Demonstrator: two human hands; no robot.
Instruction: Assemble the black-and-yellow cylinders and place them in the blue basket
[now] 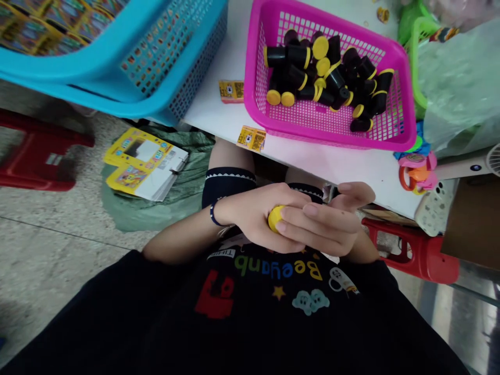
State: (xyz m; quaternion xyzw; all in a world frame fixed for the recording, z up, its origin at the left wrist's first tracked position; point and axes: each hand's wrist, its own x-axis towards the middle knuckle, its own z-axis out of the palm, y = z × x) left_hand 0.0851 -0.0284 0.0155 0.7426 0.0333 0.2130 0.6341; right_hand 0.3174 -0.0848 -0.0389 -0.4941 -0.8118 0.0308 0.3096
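My left hand point(260, 211) is closed around a small container with a round yellow cap point(275, 217); its body is hidden in my fist. My right hand point(328, 224) lies against it from the other side, fingers stretched out and the tips touching the cap's edge, with the thumb held apart. Both hands are above my lap, just short of the table edge. Beyond them, a pink basket point(332, 136) on the table holds several black containers with yellow caps point(297, 54).
A blue basket point(156, 104) of packaged pieces stands at left. Yellow printed cards point(252, 138) lie by the table edge. Flattened yellow boxes point(146, 164) rest on a green sack point(117, 208). Red stools point(414, 252) flank me. A white fan point(464, 167) and clear plastic bags point(461, 78) are at right.
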